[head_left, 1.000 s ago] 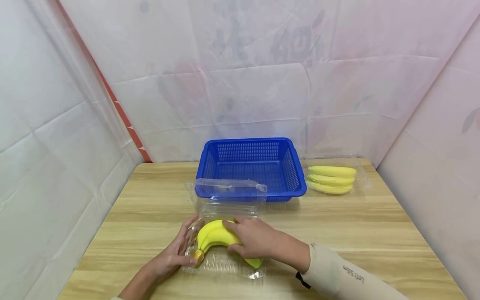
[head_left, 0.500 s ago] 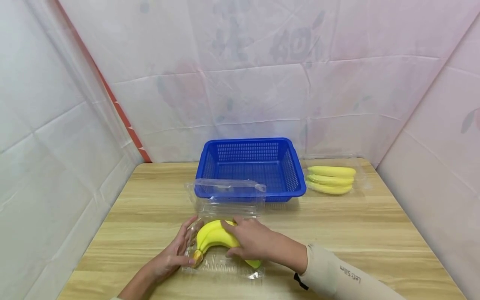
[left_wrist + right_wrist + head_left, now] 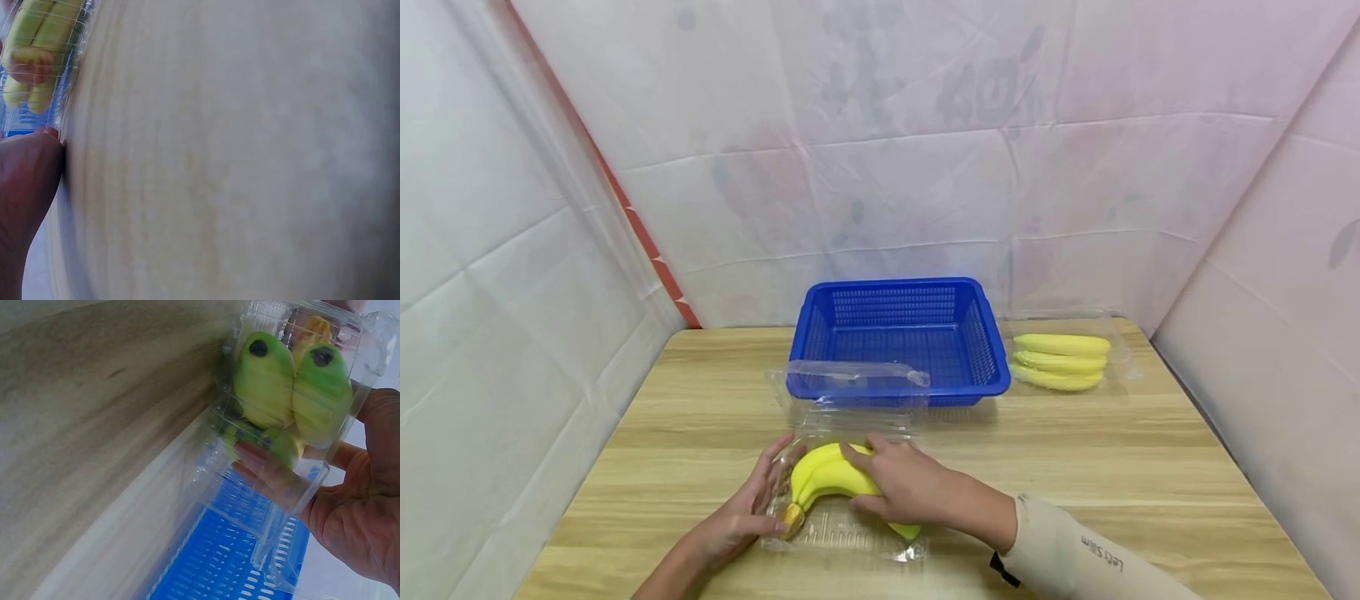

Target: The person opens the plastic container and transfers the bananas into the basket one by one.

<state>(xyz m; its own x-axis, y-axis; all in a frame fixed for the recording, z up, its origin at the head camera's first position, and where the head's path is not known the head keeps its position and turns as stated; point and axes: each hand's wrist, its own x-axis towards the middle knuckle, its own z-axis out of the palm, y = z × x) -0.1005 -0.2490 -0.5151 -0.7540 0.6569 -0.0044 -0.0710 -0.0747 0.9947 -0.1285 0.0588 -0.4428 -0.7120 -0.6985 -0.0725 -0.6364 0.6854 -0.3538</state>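
Observation:
A bunch of yellow bananas (image 3: 823, 468) with green tips lies in the base of a clear plastic clamshell box (image 3: 842, 537). Its lid (image 3: 850, 402) is swung up at the back, in front of a blue basket (image 3: 992, 379). My right hand (image 3: 910, 482) grips the bunch from above, fingers over the far side and thumb on the near side. At the box's left end, my left hand (image 3: 741, 512) holds the wall, thumb near the brown stem (image 3: 793, 518). The right wrist view shows dark-spotted banana tips (image 3: 322, 359) through the clear wall.
The basket stands at the back middle of the wooden table (image 3: 662, 433). To its right, another clear box (image 3: 1122, 350) holds several bananas (image 3: 1060, 362). White printed sheets (image 3: 895, 200) hang behind and at both sides.
Both hands stay in place on the box and the bananas. Only a slight shift of the head view shows.

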